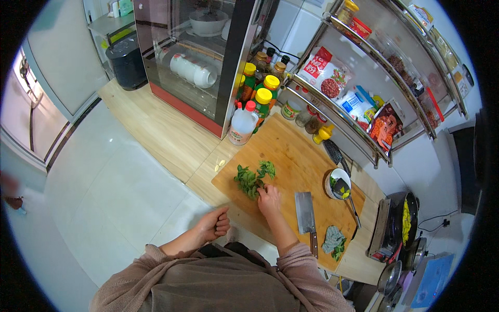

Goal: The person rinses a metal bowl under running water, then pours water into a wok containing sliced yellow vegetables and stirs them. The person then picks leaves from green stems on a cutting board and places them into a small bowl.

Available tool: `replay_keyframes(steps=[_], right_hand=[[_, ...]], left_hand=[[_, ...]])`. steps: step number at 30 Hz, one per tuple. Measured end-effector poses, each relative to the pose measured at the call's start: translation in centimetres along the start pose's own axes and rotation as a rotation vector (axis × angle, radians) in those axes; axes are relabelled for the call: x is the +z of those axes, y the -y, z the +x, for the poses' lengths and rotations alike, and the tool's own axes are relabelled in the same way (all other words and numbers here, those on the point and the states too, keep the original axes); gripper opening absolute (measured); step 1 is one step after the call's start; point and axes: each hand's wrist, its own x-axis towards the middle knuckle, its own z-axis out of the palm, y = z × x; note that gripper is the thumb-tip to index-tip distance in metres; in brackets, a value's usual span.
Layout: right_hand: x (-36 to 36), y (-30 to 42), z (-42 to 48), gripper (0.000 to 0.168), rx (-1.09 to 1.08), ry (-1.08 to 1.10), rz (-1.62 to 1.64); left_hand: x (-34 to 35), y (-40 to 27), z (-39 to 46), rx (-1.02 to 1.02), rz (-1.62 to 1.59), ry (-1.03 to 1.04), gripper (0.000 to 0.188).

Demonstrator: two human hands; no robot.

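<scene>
My right hand [269,199] has its fingertips on the stems of a bunch of leafy green herbs [248,182], which lies on a wooden cutting board [288,156]. My left hand [214,224] hovers off the board's near edge, fingers curled, with nothing visible in it. To the right of my right hand, a cleaver [305,210] lies flat, its wooden handle towards me. A crumpled grey-green cloth [333,238] touches some green leaves [338,249] near the board's right corner. Farther back stands a white bowl [327,183] with greens and a dark utensil in it.
Bottles [241,124] and a glass-fronted cabinet [187,70] stand behind the board. Small jars [314,124] line the wall below a metal rack [343,113]. At the right, a black pan [411,218] with yellow food sits on a stove [380,230]. Garlic cloves [222,162] lie left of the board.
</scene>
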Motion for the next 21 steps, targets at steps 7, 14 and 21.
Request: replay_keyframes(steps=[7, 14, 21], right_hand=[[0.0, -2.4, 0.5, 0.013, -0.01, 0.008, 0.111], [-4.6, -2.0, 1.5, 0.016, 0.108, 0.294, 0.514], [-10.1, -0.2, 3.4, 0.021, 0.103, 0.623, 0.724]], left_hand=[[1.5, -0.6, 1.8, 0.084, 0.023, -0.098, 0.028], [2.6, -2.5, 3.7, 0.168, 0.237, -0.07, 0.021], [5.0, -3.8, 3.5, 0.097, 0.469, -0.04, 0.029]])
